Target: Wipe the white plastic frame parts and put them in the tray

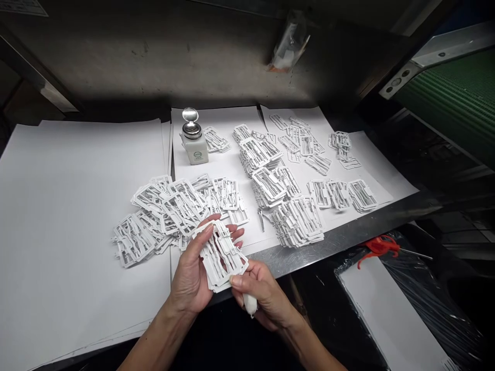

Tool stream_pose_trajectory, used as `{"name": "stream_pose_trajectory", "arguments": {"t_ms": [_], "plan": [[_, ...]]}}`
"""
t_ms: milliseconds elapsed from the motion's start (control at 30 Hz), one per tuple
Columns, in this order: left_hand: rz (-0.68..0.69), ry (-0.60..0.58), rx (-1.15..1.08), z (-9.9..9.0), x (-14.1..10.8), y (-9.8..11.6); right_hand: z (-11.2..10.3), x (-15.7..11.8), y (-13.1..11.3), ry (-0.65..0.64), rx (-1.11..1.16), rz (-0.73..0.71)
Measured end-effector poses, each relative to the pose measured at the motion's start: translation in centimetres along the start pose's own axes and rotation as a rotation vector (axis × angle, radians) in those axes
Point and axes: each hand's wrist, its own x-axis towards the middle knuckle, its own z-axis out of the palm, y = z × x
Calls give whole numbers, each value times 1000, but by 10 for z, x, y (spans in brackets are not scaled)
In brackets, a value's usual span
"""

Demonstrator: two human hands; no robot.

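Note:
A small stack of white plastic part frames (pixel 220 255) lies across my left hand (pixel 191 275), thumb on its upper left edge and fingers behind it. My right hand (pixel 261 293) pinches the stack's lower right corner with thumb and fingers. A white, rounded object (pixel 250 305) is also tucked in the right hand; most of it is hidden, so its kind does not show. Just beyond my hands spreads a loose heap of similar frames (pixel 181 206). To the right of it, tall piles of frames (pixel 296 221) reach the bench's front edge.
A white pump bottle (pixel 196 149) with its metal lid raised stands behind the heap. Small metal tweezers or clippers (pixel 262 220) lie beside the piles. More frames (pixel 299 136) are scattered at the back right. A red air gun (pixel 382 246) rests on black plastic at the lower right.

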Motion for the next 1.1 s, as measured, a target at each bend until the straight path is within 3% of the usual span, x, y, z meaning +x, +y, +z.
{"name": "stream_pose_trajectory", "arguments": {"t_ms": [133, 233, 333, 433, 600, 733, 833, 933, 1033, 1100], "plan": [[32, 33, 45, 1, 1, 1, -3, -3, -2, -21, -99, 61], [33, 40, 67, -2, 3, 2, -12, -9, -9, 99, -248, 74], [43, 71, 100, -5, 4, 3, -18, -14, -22, 294, -429, -49], [54, 88, 130, -6, 4, 3, -13, -16, -37, 366, -580, -213], [83, 76, 125, -3, 1, 0, 12, -10, -45, 316, -832, -505], [137, 61, 129, -5, 2, 0, 19, -9, -41, 157, -1065, -633], [125, 55, 112, -8, 4, 2, 13, -15, -43, 125, -1107, -584], [76, 42, 113, -9, 4, 4, 3, -19, -44, 245, -1110, -482], [38, 36, 96, -8, 3, 6, -5, -17, -39, 318, -998, -252], [15, 39, 54, -8, 2, 6, -8, -15, -33, 264, -850, -105]]}}
